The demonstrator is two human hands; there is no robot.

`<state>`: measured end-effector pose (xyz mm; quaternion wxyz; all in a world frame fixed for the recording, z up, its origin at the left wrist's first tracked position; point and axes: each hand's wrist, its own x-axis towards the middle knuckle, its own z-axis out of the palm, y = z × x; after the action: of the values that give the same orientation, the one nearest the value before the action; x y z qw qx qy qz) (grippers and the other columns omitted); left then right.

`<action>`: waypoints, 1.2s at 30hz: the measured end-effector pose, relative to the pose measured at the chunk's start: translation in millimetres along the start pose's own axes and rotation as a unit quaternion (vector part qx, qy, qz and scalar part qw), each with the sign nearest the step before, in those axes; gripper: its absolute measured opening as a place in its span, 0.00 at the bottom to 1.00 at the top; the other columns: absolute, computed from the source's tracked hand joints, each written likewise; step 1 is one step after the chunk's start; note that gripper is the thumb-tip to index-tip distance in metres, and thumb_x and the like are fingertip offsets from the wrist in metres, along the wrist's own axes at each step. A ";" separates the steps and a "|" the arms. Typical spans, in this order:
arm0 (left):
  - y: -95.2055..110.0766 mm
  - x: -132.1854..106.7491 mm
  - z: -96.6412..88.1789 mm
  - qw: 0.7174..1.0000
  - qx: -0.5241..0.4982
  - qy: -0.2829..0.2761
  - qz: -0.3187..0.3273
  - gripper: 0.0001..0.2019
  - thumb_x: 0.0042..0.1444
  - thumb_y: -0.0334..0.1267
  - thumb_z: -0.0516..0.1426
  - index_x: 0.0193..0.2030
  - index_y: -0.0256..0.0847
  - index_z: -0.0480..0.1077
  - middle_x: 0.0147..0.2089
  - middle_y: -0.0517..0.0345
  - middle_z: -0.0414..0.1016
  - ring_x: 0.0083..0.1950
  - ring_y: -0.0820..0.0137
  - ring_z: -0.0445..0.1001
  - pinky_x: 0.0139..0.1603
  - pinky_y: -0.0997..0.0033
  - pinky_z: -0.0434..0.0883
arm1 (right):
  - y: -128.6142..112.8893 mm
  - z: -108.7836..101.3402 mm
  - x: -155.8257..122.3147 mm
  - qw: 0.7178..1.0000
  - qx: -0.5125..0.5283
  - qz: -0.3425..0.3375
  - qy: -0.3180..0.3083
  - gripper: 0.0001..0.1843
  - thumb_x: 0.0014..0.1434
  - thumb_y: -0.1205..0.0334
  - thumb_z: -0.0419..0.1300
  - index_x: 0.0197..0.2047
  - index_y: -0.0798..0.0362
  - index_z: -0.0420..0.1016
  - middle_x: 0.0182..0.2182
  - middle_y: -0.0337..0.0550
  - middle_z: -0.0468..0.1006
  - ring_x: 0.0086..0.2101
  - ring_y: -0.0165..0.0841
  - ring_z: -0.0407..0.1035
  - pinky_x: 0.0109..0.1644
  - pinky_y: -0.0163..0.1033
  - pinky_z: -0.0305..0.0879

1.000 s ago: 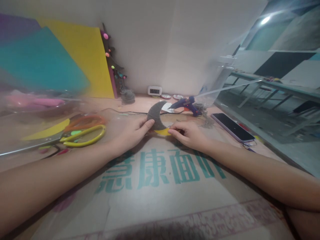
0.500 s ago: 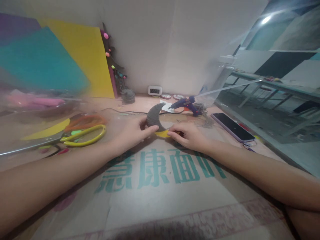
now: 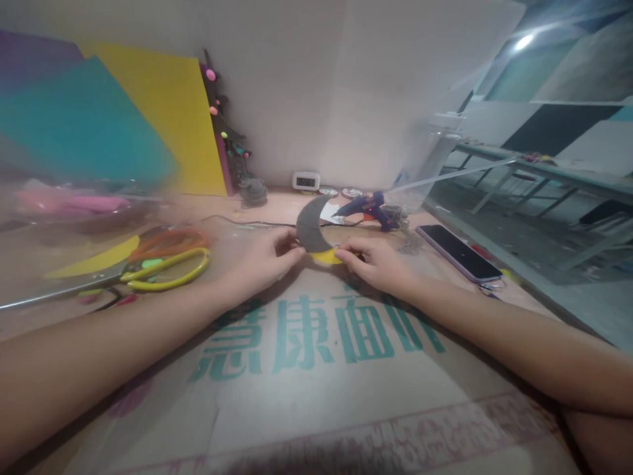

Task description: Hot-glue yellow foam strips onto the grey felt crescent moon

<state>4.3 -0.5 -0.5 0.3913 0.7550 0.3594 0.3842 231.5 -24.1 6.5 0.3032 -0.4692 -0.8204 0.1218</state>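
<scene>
A crescent-moon piece [image 3: 310, 224], dark grey with a yellow lower tip, is held up between my hands above the table. My left hand [image 3: 274, 257] pinches its left edge between thumb and fingers. At the yellow lower tip, my right hand [image 3: 373, 260] is closed with thumb against fingers. Just behind the crescent lies a blue glue gun [image 3: 368, 210], its nozzle pointing left, beside a white paper scrap [image 3: 332, 212].
Scissors with yellow handles [image 3: 171, 270] lie at left near an orange-handled pair [image 3: 173, 243]. A phone [image 3: 459, 253] rests at right by the table edge. A small digital clock [image 3: 306, 181] stands at the wall. Coloured sheets [image 3: 163, 112] lean at back left.
The crescent has turned a little, so its face shows flatter and its upper tip points more to the right. Both hands still grip it in nearly the same places.
</scene>
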 end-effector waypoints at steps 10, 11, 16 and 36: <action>-5.6 -0.7 0.0 1.000 -0.020 -0.019 0.013 0.12 0.59 0.38 0.54 0.47 0.37 0.71 0.42 0.54 0.75 0.44 0.67 0.73 0.46 0.67 0.71 | -4.3 -2.3 2.4 0.993 0.077 0.089 -0.008 0.18 0.62 0.54 0.54 0.24 0.54 0.68 0.17 0.34 0.68 0.19 0.26 0.61 0.25 0.32 0.54; -4.0 -1.1 0.5 0.999 -0.017 -0.023 0.016 0.12 0.58 0.37 0.55 0.48 0.37 0.70 0.42 0.54 0.75 0.43 0.68 0.73 0.44 0.68 0.71 | -3.8 -2.2 2.4 0.992 0.084 0.090 -0.008 0.18 0.62 0.53 0.54 0.24 0.54 0.68 0.17 0.34 0.68 0.19 0.26 0.61 0.25 0.32 0.54; 3.2 -3.1 2.7 1.000 -0.015 0.003 0.024 0.27 0.54 0.34 0.58 0.61 0.38 0.60 0.39 0.57 0.74 0.39 0.71 0.72 0.40 0.71 0.70 | -3.9 -2.5 2.5 0.989 0.108 0.100 -0.024 0.18 0.62 0.53 0.54 0.24 0.54 0.67 0.17 0.34 0.68 0.19 0.26 0.63 0.25 0.33 0.56; 9.3 -9.3 -1.9 0.985 0.162 0.022 0.054 0.19 0.57 0.42 0.57 0.54 0.41 0.71 0.42 0.56 0.77 0.40 0.68 0.74 0.44 0.69 0.71 | -5.5 -3.8 1.6 0.989 0.098 0.099 -0.055 0.18 0.62 0.51 0.54 0.27 0.54 0.71 0.18 0.35 0.71 0.21 0.27 0.64 0.26 0.33 0.58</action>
<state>0.8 -11.9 5.6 0.2348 0.8180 0.3843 0.3579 229.4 -25.9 12.8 0.2879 -0.5090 -0.7695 0.2566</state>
